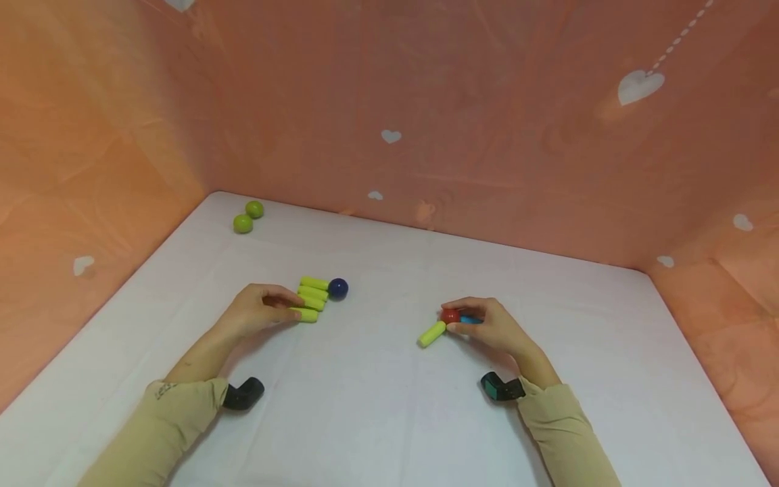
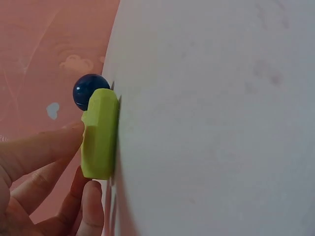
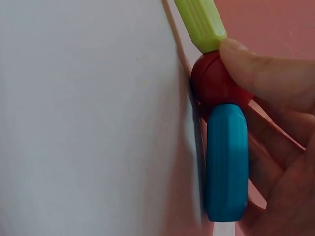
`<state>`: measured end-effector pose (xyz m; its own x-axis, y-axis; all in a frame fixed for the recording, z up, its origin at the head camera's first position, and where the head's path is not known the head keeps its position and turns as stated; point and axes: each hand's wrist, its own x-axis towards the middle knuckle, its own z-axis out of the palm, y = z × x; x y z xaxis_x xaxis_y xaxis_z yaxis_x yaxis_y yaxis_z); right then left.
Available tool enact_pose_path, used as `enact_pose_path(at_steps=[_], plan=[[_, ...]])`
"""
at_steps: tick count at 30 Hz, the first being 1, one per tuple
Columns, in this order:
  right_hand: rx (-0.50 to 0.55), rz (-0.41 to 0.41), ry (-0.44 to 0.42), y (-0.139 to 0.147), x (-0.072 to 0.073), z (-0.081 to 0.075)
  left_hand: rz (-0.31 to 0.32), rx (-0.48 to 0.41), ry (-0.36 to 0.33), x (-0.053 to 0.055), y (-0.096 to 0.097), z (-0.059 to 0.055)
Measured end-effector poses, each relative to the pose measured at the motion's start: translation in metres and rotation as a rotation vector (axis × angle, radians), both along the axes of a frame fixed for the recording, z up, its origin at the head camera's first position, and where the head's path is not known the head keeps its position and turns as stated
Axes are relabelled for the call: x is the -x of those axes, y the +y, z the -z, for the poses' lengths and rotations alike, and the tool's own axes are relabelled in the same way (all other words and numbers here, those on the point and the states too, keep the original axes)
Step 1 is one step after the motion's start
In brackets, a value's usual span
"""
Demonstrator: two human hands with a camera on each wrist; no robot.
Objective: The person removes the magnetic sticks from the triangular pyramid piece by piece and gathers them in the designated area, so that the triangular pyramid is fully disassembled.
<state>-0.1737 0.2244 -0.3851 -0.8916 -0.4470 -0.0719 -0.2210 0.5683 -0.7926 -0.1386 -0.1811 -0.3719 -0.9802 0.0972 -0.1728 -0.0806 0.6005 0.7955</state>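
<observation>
Toward the left of the table lie several yellow-green rods (image 1: 313, 293) side by side. A dark blue ball (image 1: 338, 289) sits at the right end of the farthest rod. My left hand (image 1: 258, 312) pinches the nearest yellow-green rod (image 2: 101, 142) at its left end, thumb on its side. Right of centre, my right hand (image 1: 487, 328) grips a red ball (image 3: 214, 81) between thumb and fingers. Joined to that ball are a yellow-green rod (image 1: 432, 334), pointing toward the near left, and a blue rod (image 3: 227, 162), partly hidden under the hand in the head view.
Two green balls (image 1: 243, 224) sit at the table's far left corner. An orange cloth (image 1: 389, 81) with white hearts hangs behind and at both sides of the white tabletop (image 1: 365, 392). Black wrist cameras (image 1: 243, 394) are strapped to both forearms.
</observation>
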Motion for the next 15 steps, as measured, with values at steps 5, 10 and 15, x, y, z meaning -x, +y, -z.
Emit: enact_pose_path(at_steps=[5, 10, 15], plan=[[0.007, -0.005, 0.011, -0.001, 0.0, 0.001, 0.0, 0.001, -0.004, 0.0, 0.001, -0.005], [0.01, -0.006, 0.018, -0.002, 0.0, 0.001, -0.011, 0.001, 0.009, -0.001, 0.004, -0.008], [0.004, 0.009, 0.015, -0.002, -0.001, 0.002, -0.035, -0.046, 0.046, 0.0, 0.013, -0.009]])
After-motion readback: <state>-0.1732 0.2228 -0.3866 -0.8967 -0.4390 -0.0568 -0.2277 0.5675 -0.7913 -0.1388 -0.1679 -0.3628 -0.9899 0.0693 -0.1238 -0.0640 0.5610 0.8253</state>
